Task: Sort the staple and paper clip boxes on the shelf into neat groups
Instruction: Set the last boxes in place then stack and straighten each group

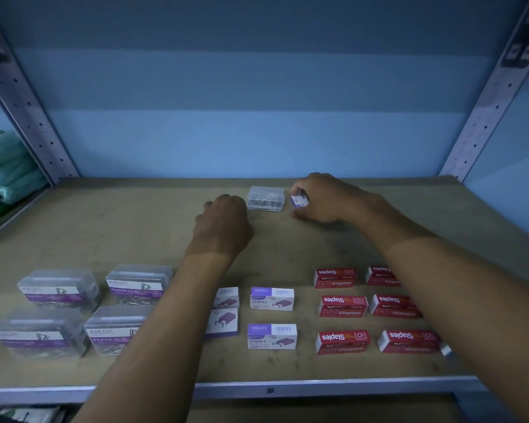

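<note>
Your right hand (321, 198) pinches a small purple-and-white staple box (300, 201) at the back of the shelf (287, 383), just right of a clear clip box (266, 199) lying there. Your left hand (223, 222) hovers just left of that clear box, fingers curled under and holding nothing that shows. Up front, four clear clip boxes (58, 288) sit grouped at the left, white staple boxes (271, 298) in the middle, and six red staple boxes (342, 305) at the right.
</note>
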### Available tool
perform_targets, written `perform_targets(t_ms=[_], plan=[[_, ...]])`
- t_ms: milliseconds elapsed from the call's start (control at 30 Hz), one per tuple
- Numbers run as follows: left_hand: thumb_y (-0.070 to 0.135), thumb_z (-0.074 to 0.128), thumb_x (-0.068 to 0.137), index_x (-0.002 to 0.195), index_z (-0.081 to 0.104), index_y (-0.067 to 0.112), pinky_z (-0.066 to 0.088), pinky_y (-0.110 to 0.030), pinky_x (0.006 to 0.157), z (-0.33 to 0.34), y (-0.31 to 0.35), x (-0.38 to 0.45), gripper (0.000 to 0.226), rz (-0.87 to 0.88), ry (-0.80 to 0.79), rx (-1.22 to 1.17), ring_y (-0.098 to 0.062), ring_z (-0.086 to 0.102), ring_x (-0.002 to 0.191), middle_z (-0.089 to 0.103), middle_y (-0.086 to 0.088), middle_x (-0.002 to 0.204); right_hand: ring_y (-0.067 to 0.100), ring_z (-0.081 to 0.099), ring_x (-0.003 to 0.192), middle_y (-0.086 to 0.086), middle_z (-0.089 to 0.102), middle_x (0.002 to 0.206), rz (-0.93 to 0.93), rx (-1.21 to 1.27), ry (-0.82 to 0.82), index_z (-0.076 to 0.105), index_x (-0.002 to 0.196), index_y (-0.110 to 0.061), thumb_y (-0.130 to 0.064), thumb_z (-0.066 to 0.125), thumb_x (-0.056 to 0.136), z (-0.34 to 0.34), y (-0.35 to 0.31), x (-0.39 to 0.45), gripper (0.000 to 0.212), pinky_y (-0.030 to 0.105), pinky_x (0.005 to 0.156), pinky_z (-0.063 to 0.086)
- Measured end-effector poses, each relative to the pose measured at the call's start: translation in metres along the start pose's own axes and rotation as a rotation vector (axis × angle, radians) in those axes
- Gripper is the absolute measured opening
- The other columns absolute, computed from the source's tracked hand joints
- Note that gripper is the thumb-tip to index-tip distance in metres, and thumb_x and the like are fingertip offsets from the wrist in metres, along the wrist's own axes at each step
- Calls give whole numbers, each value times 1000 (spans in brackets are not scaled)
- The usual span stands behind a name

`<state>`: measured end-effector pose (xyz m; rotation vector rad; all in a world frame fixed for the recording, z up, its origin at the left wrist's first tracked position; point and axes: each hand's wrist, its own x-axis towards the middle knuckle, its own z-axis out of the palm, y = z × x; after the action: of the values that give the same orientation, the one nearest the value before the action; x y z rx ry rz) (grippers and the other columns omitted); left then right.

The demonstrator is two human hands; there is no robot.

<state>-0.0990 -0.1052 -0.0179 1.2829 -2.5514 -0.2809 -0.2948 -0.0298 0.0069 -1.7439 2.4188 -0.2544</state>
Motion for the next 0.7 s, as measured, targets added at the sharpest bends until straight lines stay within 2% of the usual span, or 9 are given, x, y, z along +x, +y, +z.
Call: perform_targets(t_ms=[167, 300, 500, 700], plan=[[5, 57, 84, 101, 71, 12, 53, -37, 87, -1, -3, -1, 23, 20, 57, -81, -29, 63, 100, 67, -10, 109, 19, 56, 110, 1, 56, 124, 17, 36, 22, 62, 115, -26, -31, 75, 82, 0, -3, -2, 36, 41, 97, 51], [6, 63, 82, 102, 71, 20, 53, -38, 89, -5, -1, -5, 25, 21, 27, -137, -27, 62, 101, 64, -6, 114, 19, 57, 113, -1, 55, 127, 37, 58, -6, 61, 117, -29, -21, 72, 81, -1, -4, -5, 39, 41, 98, 51], [6, 70, 75, 86, 71, 26, 53, -33, 85, -15, 3, -13, 23, 62, -1, -221, -23, 64, 95, 64, -3, 111, 18, 59, 113, -3, 61, 128, 34, 107, -7, 62, 118, -29, -19, 74, 76, -1, -2, -16, 44, 41, 96, 52], [9, 74, 75, 86, 70, 26, 52, -27, 80, -23, 9, -23, 20, 130, -42, -276, -15, 62, 90, 66, 3, 105, 15, 64, 103, -5, 67, 112, 24, 160, 2, 65, 115, -28, -14, 72, 76, -4, 1, -38, 42, 36, 90, 55]])
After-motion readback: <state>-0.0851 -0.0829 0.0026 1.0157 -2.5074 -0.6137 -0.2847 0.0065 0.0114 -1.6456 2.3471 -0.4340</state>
